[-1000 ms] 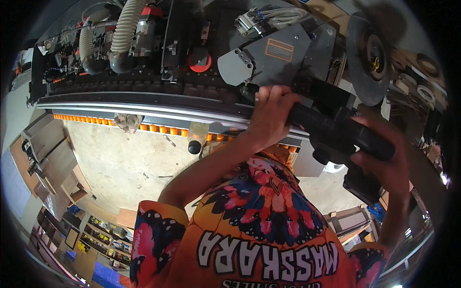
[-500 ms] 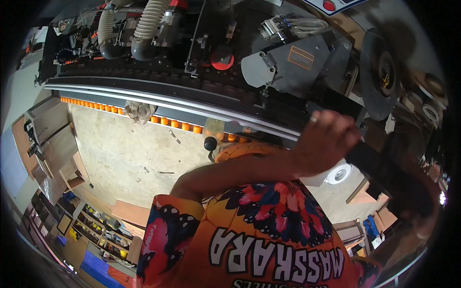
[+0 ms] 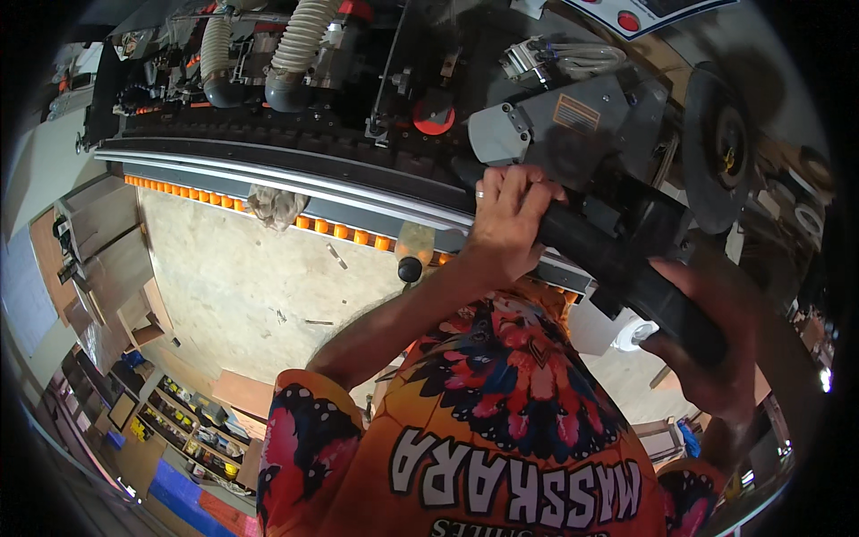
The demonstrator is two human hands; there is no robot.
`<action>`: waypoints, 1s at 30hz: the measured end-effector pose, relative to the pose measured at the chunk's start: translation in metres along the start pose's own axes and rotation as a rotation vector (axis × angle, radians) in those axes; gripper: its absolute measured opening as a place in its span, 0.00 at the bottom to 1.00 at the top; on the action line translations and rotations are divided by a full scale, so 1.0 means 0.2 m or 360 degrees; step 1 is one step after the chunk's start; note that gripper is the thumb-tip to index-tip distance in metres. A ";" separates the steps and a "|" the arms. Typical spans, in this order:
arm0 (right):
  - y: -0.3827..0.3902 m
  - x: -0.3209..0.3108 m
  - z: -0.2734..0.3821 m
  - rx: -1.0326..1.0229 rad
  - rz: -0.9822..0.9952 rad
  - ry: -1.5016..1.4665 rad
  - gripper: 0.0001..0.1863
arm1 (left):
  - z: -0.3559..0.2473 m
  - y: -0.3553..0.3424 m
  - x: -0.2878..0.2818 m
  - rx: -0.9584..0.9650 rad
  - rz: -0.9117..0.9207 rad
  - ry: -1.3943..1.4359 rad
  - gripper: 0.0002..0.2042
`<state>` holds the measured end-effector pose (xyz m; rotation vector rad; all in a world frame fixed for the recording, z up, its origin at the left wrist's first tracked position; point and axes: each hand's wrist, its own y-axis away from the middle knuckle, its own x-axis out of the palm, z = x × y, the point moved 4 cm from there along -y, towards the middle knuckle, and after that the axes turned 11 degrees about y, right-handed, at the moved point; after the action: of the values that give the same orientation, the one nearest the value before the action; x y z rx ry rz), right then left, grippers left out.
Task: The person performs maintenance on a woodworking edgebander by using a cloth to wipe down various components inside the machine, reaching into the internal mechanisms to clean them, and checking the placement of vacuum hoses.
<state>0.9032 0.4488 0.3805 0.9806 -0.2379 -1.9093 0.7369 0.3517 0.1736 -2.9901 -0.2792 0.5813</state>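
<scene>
A long black handheld power tool [image 3: 617, 255], tube-like with a stubby block on its side, slants across in front of the machine. My left hand [image 3: 508, 219], with a ring on one finger, curls over its front end. At the rear end my right hand [image 3: 720, 327] is closed around the body, partly in shadow. The tool's dark front tip comes close to the machine's rail [image 3: 376, 199]; whether it touches cannot be told. Just beyond are a grey machine housing [image 3: 573, 125] with an orange label and a red round knob [image 3: 434, 116].
Two ribbed hoses [image 3: 300, 40] rise at the machine's back left. Orange rollers [image 3: 340, 230] line its near edge, with a clear black-capped container [image 3: 412, 251] and a crumpled grey bundle [image 3: 276, 206] there. A dark reel [image 3: 716, 152] stands at right; shelves [image 3: 183, 416] are lower left.
The tool has swung leftward and now lies in front of the grey housing. My left hand moved left with it; my right hand came up and inward from the lower right.
</scene>
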 end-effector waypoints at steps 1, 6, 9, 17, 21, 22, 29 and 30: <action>-0.01 0.03 0.00 0.0011 -0.0008 0.0040 0.37 | 0.00 0.00 -0.01 -0.0034 0.0018 -0.0040 0.32; -0.08 0.08 -0.03 -0.0159 -0.0084 0.0078 0.35 | 0.01 -0.01 -0.05 -0.0191 -0.0020 -0.0130 0.29; -0.14 0.09 0.01 -0.0128 -0.0058 0.0135 0.32 | 0.00 0.00 -0.08 -0.0207 -0.0083 -0.0222 0.28; -0.14 0.07 0.06 0.0006 0.0019 -0.0068 0.33 | -0.09 0.00 -0.20 -0.0037 -0.0228 -0.0393 0.32; 0.10 -0.08 0.01 -0.0088 0.0040 -0.0084 0.36 | -0.30 -0.01 -0.17 0.0234 -0.0061 -0.0355 0.31; 0.21 -0.12 -0.03 -0.0154 -0.0017 -0.0153 0.36 | -0.38 -0.02 -0.16 0.0344 -0.0005 -0.0295 0.30; 1.06 -0.06 -0.55 -0.0334 -0.0979 -0.0339 0.37 | -0.93 0.03 -0.05 0.1018 -0.0259 -0.0656 0.30; 1.20 -0.02 -0.65 -0.0243 -0.1201 -0.0438 0.39 | -0.95 0.02 -0.04 0.1072 -0.0259 -0.0603 0.31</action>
<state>1.1550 0.3536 0.4229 0.7516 0.1499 -2.7067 0.8021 0.3376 0.3516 -2.1838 -0.2760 0.9864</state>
